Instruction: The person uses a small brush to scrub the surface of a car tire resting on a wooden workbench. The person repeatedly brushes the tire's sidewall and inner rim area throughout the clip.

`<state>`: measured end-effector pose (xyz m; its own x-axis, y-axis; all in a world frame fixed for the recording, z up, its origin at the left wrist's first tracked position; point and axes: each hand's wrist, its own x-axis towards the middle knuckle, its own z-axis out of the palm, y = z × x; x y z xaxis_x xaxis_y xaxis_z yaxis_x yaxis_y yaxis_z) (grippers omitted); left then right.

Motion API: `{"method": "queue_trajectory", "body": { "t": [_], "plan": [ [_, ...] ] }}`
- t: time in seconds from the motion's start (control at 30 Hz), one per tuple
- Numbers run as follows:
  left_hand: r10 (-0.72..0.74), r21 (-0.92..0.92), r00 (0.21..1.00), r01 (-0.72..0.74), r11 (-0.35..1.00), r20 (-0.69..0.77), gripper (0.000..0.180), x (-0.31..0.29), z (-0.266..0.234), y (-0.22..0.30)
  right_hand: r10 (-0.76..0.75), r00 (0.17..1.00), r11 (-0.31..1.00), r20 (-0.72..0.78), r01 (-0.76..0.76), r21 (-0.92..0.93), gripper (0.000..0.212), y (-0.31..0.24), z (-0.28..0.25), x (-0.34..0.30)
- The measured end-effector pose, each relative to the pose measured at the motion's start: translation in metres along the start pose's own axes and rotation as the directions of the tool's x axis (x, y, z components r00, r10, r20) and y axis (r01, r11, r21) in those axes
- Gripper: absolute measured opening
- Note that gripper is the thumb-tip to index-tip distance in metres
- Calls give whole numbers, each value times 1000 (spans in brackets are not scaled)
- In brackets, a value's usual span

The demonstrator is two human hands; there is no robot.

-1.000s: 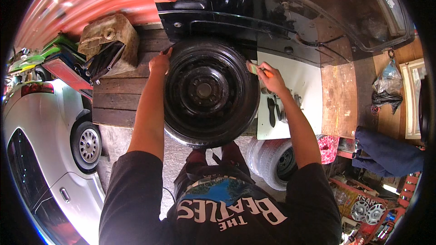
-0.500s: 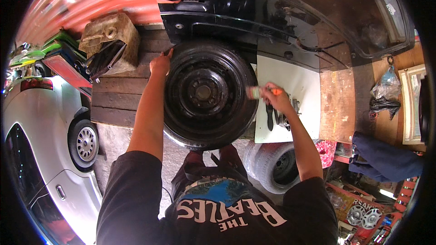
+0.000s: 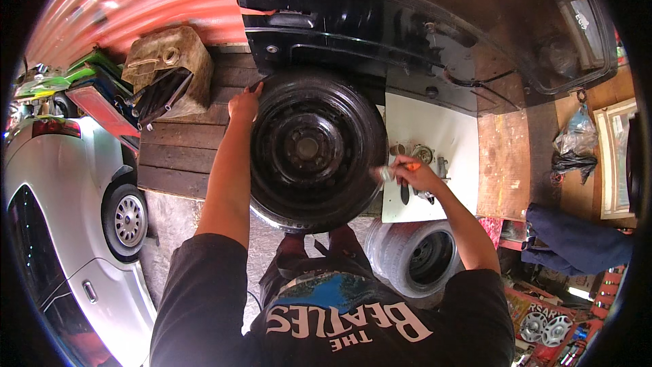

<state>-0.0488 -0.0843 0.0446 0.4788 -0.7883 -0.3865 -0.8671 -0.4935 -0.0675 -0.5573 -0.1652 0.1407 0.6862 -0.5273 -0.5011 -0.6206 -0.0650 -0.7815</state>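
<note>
A black car wheel with its tyre [image 3: 319,115] lies face up in front of me, dark and glossy on rim and rubber. My left hand [image 3: 244,104] grips the tyre's far left edge, its fingers over the side. In my right hand [image 3: 417,175] is a paintbrush [image 3: 384,174] with an orange handle, its pale head at the tyre's right edge. The bristles are smeared by motion. A white board [image 3: 435,122] lies right of the wheel, with a dark-handled tool [image 3: 405,194] and several metal parts [image 3: 422,154] partly under my right hand.
A wooden plank bench [image 3: 180,149] extends left, bearing a dirty cut-open container [image 3: 170,68]. Behind the wheel stands a large black vehicle panel [image 3: 339,41]. Grey-looking tyres [image 3: 424,258] are stacked below right. A silver car [image 3: 88,231] is parked at left; a dark cloth [image 3: 570,238] hangs at right.
My right hand and the brush have moved nearer to me along the tyre's right edge. My left hand keeps its hold. The whole view has shifted slightly.
</note>
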Motion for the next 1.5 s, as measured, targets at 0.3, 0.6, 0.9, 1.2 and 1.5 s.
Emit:
{"method": "queue_trajectory", "body": {
  "t": [0.3, 0.6, 0.9, 1.2, 1.5],
  "plan": [
    [11, -18, 1000, -11, 1000, 1, 97, 3, -4, 1, -67, 997, 988, 40, 72, -139, 16, -6, -3, 38],
    [-12, -19, 997, 14, 1000, 81, 104, -1, -13, 3, -364, 793, 919, -489, 219, -328, 14, -16, -19, 80],
    [-12, -55, 999, 14, 998, 45, 103, 7, 1, 1, -153, 923, 984, -354, 174, 28, 15, 40, 107, -17],
    [8, -2, 999, -8, 1000, 52, 100, 0, -8, 5, 37, 996, 986, 79, -50, 159, 17, 12, 76, 3],
    [-4, 5, 1000, 4, 1000, 10, 84, 0, -2, -3, -416, 811, 825, -412, 146, -545, 15, -45, -31, 64]
  ]
}}
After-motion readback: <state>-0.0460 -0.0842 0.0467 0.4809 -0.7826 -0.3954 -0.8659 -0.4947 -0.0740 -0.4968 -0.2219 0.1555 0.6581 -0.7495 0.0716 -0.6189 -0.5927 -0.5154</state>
